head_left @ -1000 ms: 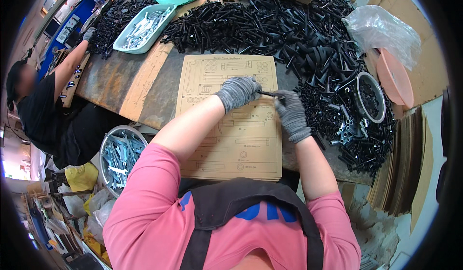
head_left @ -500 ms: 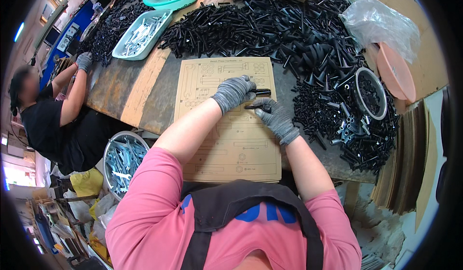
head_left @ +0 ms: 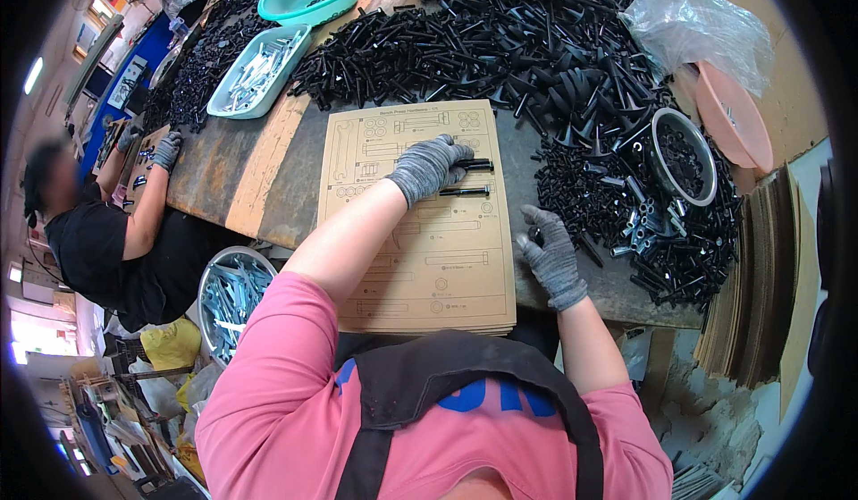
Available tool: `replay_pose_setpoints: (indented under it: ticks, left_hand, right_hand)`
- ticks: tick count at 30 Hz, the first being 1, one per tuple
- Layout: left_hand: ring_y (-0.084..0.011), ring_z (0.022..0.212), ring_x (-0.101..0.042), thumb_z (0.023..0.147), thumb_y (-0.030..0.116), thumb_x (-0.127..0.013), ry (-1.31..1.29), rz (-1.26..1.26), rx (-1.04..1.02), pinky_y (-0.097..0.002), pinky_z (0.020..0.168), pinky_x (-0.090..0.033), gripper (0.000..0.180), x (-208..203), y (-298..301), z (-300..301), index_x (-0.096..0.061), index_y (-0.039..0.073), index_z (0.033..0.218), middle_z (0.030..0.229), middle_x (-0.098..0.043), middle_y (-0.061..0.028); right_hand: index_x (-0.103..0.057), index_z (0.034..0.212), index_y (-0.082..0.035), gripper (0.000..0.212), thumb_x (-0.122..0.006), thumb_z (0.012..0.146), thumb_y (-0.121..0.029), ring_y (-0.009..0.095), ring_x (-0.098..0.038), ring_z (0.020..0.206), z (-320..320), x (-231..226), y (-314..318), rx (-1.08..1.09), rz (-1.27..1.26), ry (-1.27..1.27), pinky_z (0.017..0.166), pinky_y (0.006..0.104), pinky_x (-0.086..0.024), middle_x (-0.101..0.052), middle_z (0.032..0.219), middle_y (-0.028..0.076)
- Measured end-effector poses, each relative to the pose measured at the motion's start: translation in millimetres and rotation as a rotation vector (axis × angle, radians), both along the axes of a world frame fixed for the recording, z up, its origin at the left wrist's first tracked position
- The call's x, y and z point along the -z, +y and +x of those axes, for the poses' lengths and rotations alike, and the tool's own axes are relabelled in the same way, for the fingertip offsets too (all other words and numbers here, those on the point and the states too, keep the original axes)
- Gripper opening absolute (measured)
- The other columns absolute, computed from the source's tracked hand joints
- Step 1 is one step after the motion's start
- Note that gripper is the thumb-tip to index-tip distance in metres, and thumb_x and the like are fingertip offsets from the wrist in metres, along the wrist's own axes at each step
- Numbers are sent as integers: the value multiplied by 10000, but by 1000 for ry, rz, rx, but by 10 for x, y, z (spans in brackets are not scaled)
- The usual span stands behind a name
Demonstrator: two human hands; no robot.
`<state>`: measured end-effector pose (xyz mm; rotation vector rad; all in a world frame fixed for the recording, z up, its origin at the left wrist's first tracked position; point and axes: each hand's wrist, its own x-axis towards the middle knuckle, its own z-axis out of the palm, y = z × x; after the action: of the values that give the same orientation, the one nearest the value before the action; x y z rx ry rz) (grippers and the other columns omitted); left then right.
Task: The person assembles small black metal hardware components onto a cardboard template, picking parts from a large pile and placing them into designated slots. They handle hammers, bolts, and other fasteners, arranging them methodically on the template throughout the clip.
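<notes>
A stack of tan printed cardboard sheets (head_left: 393, 308) with outline drawings of hardware lies before me on the table. Over its upper half rests my left hand (head_left: 429, 169) in a grey glove, its fingers closed at the end of a black bolt (head_left: 480, 164). Just below lies a second black bolt (head_left: 468, 192), crossing the sheet near its right side. My right hand (head_left: 556, 263), gloved alike, is off the sheet's right edge with its fingers curled. A small dark piece (head_left: 536, 236) shows between thumb and fingers; its kind is too small to tell.
Black bolts (head_left: 402, 53) heap along the back, smaller black parts (head_left: 581, 196) at right around a metal bowl (head_left: 712, 187). A green tray (head_left: 214, 104), a green basin (head_left: 268, 4) and a pink basin (head_left: 760, 156) stand around. A co-worker (head_left: 98, 241) works at left.
My right hand has drawn back from the sheet toward the lower right, away from my left hand. The lower bolt now lies on the sheet. The co-worker's hands have moved down.
</notes>
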<state>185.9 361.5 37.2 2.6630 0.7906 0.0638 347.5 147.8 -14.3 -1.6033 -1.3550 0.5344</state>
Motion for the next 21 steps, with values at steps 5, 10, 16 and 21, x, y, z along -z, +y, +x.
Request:
replay_pose_setpoints:
  ticks: [5,10,16,21]
  left_hand:
    - [-306,902,-581,799,258,-627,-38,-12,-29,-383,789,-479,364,-61,-43,-8,-582,134,1139,994,-566,-131]
    - [-288,883,-588,786,255,-650,-204,-20,-112,-356,789,-485,343,-37,-176,-180,-601,71,1072,964,-583,-139]
    - [-291,835,-591,791,154,-618,-208,74,30,-365,743,-489,202,180,-299,-190,-630,80,979,908,-602,-124]
    - [-305,801,-586,786,142,-617,-201,56,24,-377,729,-488,170,218,-265,-120,-633,82,944,863,-604,-133]
  right_hand:
    - [-576,1074,-47,330,-635,749,-38,184,-545,778,-25,-53,-190,39,-56,43,736,298,-463,-566,922,90]
    - [-582,1054,-50,289,-627,768,-48,157,-528,764,35,-110,-265,57,-68,60,717,288,-459,-560,889,64]
    - [-586,1039,-56,240,-612,802,-80,133,-531,804,2,-119,-247,134,-184,252,741,281,-453,-572,906,54]
    - [-586,1037,-49,225,-594,821,-112,162,-549,838,2,-83,-245,72,-52,150,763,290,-451,-580,917,70]
